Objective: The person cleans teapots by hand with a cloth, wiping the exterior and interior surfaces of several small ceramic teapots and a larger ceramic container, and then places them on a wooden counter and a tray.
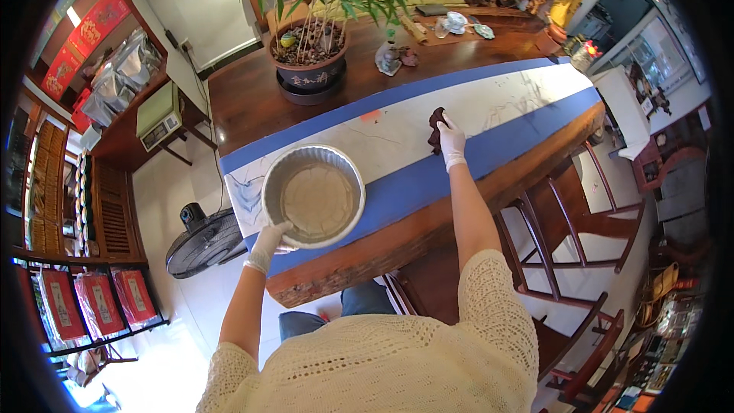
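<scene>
My left hand (272, 244), in a white glove, grips the near-left rim of a round pale basin (360, 195). Cloudy water (317, 199) stands in it. The basin is over the left end of a blue and white table runner (401, 140); whether it rests there or is held up, I cannot tell. Farther right, my right hand (451, 140), also gloved, holds a crumpled dark brown cloth (437, 131) over the runner's pale middle band. Part of the cloth is hidden by the fingers.
A potted bamboo-like plant (309, 57) stands on the wooden table (241, 109) at the back. Nearby are a small figurine (389, 58) and a white lidded cup (456, 22). A black fan (206, 241) is left of the table. Wooden chairs (565, 223) line the right side.
</scene>
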`<state>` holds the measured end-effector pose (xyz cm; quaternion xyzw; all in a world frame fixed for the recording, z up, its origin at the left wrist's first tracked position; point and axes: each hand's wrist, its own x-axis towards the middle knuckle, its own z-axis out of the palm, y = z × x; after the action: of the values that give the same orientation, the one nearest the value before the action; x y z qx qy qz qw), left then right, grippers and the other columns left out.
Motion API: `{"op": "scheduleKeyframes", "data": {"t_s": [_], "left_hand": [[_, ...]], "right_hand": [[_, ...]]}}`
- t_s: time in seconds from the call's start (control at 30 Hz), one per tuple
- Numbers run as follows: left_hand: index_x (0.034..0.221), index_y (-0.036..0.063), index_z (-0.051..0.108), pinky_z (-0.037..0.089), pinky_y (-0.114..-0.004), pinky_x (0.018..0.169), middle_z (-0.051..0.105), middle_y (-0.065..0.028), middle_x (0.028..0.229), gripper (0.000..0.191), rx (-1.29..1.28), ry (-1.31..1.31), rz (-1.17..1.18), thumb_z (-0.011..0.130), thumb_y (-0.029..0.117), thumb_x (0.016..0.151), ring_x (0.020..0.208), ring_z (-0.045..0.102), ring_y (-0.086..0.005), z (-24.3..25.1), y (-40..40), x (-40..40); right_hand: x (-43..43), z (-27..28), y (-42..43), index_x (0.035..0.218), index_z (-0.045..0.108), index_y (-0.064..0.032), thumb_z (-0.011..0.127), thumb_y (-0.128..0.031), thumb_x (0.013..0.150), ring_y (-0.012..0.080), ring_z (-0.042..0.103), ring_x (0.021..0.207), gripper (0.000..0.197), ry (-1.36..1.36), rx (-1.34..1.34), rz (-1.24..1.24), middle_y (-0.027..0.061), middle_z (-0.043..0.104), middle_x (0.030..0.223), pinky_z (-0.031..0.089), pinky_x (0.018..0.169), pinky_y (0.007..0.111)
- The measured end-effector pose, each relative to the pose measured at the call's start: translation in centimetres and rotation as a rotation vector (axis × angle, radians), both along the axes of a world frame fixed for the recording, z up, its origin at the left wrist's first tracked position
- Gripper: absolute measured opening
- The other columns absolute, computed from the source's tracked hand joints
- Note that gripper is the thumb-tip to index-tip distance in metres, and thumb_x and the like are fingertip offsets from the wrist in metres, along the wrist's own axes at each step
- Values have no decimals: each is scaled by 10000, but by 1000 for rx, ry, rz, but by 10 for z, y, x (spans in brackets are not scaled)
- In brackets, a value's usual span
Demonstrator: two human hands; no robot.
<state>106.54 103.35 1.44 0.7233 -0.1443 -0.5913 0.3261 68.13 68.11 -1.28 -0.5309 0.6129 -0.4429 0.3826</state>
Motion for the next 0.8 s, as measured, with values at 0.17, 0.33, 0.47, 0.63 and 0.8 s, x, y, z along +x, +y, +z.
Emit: {"op": "scheduleKeyframes", "data": {"t_s": [0.17,0.33,0.47,0.63,0.8], "left_hand": [[774,-53,660,520,-321,524,648,-159,662,272,-126,-214,56,645,214,722,574,648,-229,-40,24,9],[741,-82,643,500,-343,546,635,-178,646,277,-58,-373,-13,644,192,698,584,636,-236,-26,34,0],[748,-98,634,499,-358,564,624,-202,638,301,-20,-390,32,632,197,689,614,646,-267,-8,66,3],[810,37,709,502,-364,569,637,-181,663,156,-141,-869,-477,650,107,684,609,639,-293,-3,148,11],[804,71,718,498,-358,603,641,-164,712,130,-9,-822,-265,639,95,703,661,637,-279,41,214,16]], "right_hand": [[35,-29,-38,1336,472,-120,663,-410,772,356,500,1167,662,791,-95,107,208,502,1306,414,956,388],[60,-58,-42,1255,549,-126,543,-272,856,370,552,1052,425,736,32,25,210,550,1220,446,898,397],[108,-47,-45,1187,614,-124,510,-216,875,365,592,955,341,648,11,26,198,600,1138,466,826,407],[255,-56,-15,1250,515,23,525,-262,873,369,379,1290,472,802,-378,246,244,436,1356,239,1107,443],[438,-7,82,1230,468,75,645,-326,771,448,338,1273,635,906,-263,270,291,379,1351,317,1031,496]]}}
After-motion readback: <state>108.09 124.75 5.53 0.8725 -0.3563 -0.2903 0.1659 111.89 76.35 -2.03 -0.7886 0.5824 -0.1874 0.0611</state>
